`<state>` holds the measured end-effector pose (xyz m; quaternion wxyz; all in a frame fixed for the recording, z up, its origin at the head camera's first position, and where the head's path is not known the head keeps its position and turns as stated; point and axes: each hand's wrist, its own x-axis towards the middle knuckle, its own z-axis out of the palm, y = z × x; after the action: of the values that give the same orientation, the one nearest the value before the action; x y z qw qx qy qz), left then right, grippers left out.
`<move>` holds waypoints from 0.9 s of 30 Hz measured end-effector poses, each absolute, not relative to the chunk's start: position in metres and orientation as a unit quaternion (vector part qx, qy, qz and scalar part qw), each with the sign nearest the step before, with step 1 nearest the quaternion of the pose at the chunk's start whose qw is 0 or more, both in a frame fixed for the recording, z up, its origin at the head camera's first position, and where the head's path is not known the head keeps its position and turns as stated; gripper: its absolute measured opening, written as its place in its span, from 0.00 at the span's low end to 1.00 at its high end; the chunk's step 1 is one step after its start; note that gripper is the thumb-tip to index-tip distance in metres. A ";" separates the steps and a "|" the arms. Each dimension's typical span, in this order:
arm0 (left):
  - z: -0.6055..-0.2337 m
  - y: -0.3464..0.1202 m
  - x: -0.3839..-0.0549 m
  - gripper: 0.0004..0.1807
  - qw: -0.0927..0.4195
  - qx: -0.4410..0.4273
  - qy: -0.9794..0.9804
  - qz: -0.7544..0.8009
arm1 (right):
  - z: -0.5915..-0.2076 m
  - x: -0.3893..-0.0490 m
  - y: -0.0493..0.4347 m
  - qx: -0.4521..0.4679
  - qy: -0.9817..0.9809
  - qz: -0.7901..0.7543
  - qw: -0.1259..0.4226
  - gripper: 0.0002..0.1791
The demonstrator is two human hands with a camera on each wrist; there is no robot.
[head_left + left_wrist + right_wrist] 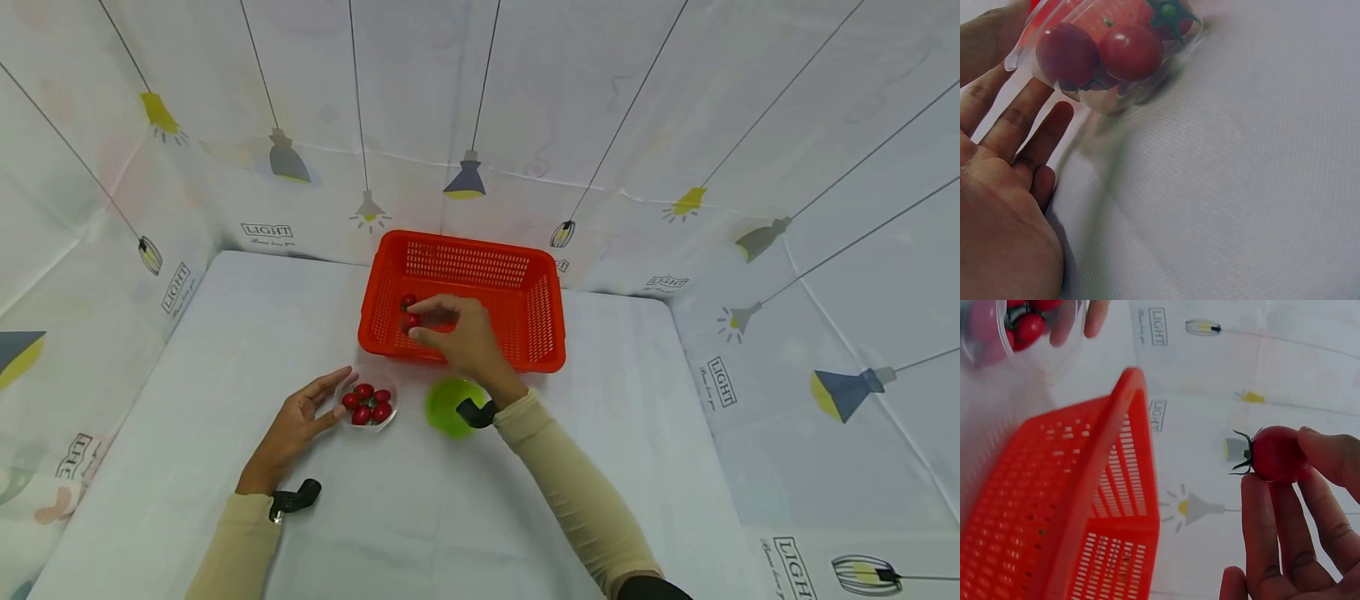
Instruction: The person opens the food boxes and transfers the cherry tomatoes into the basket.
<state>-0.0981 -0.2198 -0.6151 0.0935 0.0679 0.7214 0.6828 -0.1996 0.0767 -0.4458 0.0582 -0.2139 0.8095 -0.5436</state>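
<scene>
My right hand [467, 333] is over the red plastic basket [553, 333], pinching a cherry tomato [1279, 454] between thumb and fingertips. Its green calyx points away from the palm in the right wrist view. Another cherry tomato [408, 302] appears inside the basket, just beyond those fingertips. At the left, my left hand [300, 419] holds the side of a clear plastic bowl [392, 392], thumb on the near side and fingers on the far side. Several red cherry tomatoes [1130, 52] lie in that bowl, some with green stems.
A bright green bowl [447, 408] stands right of the clear bowl, partly hidden under my right wrist. The basket sits at the back edge of the white table [360, 517]. Behind it rises a pale wall covering [420, 100] printed with lamps.
</scene>
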 end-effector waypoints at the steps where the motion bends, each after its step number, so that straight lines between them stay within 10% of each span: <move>1: -0.616 -0.220 -0.098 0.34 0.093 0.068 0.721 0.684 | -0.444 -0.203 0.078 -0.209 0.809 -0.546 0.061 0.15; 27: -0.616 -0.221 -0.099 0.33 0.098 0.056 0.717 0.688 | -0.441 -0.273 0.107 -0.125 0.818 -0.549 0.117 0.15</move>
<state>-0.0988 -0.2214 -0.6163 0.0985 0.0563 0.7166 0.6882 -0.2732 0.1074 -0.4414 0.1169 -0.1254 0.8180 -0.5490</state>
